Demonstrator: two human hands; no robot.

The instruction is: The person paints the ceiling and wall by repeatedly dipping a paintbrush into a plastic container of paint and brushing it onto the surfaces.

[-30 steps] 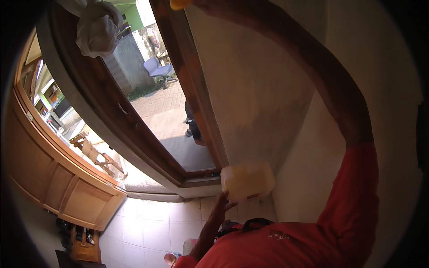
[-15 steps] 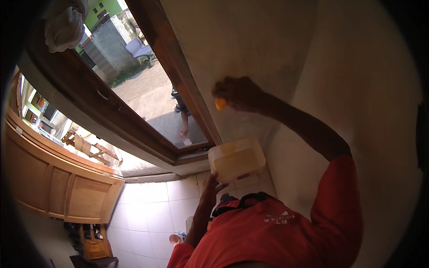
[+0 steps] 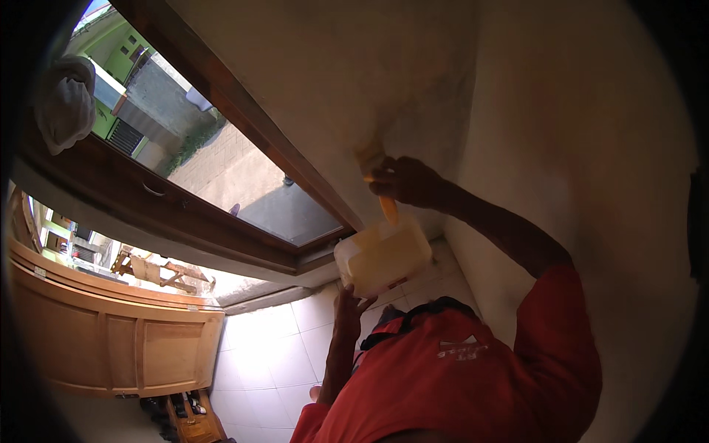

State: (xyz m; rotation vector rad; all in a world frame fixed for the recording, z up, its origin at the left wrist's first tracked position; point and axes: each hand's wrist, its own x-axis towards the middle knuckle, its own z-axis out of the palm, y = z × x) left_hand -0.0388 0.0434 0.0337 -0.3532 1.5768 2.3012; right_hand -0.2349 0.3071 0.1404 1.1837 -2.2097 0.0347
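My right hand [image 3: 408, 181] is closed around a paintbrush with a yellow-orange handle [image 3: 388, 210]. Its pale bristles point up against the wall, and the handle's end hangs just above the tub. My left hand [image 3: 350, 304] grips the near left edge of a translucent plastic tub [image 3: 413, 275], tilted in front of my body. Cream-coloured paint [image 3: 380, 262] shows inside it. The wall [image 3: 399, 96] around the brush looks uneven, with a darker patch beside the bristles.
To the left is a wooden-framed window [image 3: 284, 159] with paving beyond it. A panelled wooden door [image 3: 125, 336] stands open at lower left. White floor tiles [image 3: 258, 362] lie below, near a small wooden shelf [image 3: 193, 422] with dark items. A pale bag [image 3: 65, 107] hangs at upper left.
My right hand has come down a little, and more of the brush shows, bristles up. The view has shifted; the person's arm outside the window is out of sight.
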